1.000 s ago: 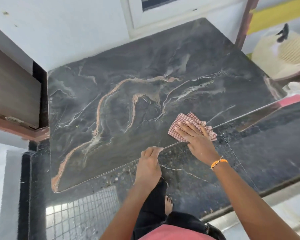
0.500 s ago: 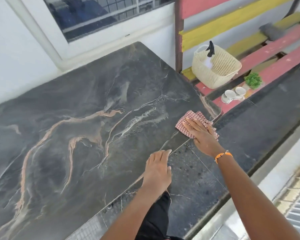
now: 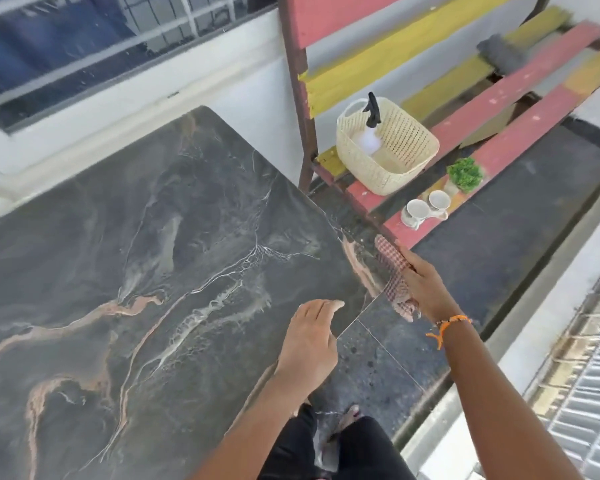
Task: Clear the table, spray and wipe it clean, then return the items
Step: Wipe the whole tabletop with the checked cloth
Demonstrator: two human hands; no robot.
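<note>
Motion blur smeared much of the scene, and the right hand (image 3: 421, 289) hid part of the checked cloth (image 3: 392, 275), so how its fingers gripped the fabric could not be told; the cloth hung at the table's (image 3: 153, 271) right corner edge. The left hand (image 3: 309, 344) lay flat near the front edge, fingers straight and together. Half a second earlier the cloth had been pressed flat on the tabletop; now it had slid off the corner. On the bench (image 3: 520, 133) stood the basket (image 3: 395, 161) with the spray bottle (image 3: 371, 133), two cups (image 3: 425, 206) and a small plant (image 3: 465, 174).
</note>
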